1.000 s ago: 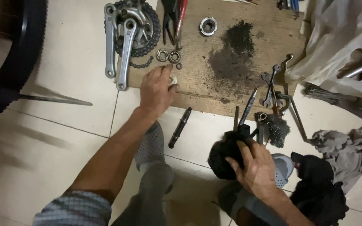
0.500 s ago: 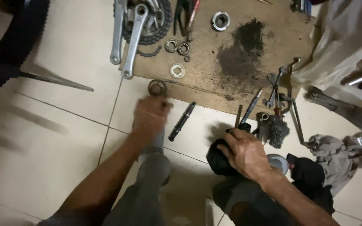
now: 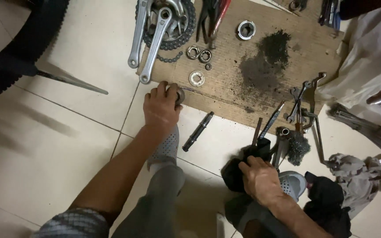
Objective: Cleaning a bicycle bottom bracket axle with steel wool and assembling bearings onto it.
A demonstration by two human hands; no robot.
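My left hand (image 3: 161, 107) reaches forward to the near edge of a brown cardboard sheet (image 3: 243, 94), its fingers curled over a round metal ring (image 3: 180, 95). My right hand (image 3: 261, 178) is lower right, gripping a black rag (image 3: 236, 169) above my grey shoe (image 3: 292, 184). A dark steel axle (image 3: 198, 131) lies on the tile between the two hands. On the cardboard beyond my left hand lie a flat washer (image 3: 196, 78), two small bearing rings (image 3: 199, 53) and a crank set with chainring (image 3: 157, 33).
A threaded cup (image 3: 246, 30), pliers (image 3: 211, 20) and a black grease stain (image 3: 265, 57) are on the cardboard. Wrenches (image 3: 306, 100) and steel wool (image 3: 297, 147) lie at right, by grey rags (image 3: 353, 174), spokes (image 3: 371, 130) and a white bag (image 3: 369, 57). A tyre (image 3: 23, 42) is at upper left.
My left hand drew back from the cardboard edge, then closed over the metal ring lying there. My right hand stayed on the black rag. The view shifted slightly.
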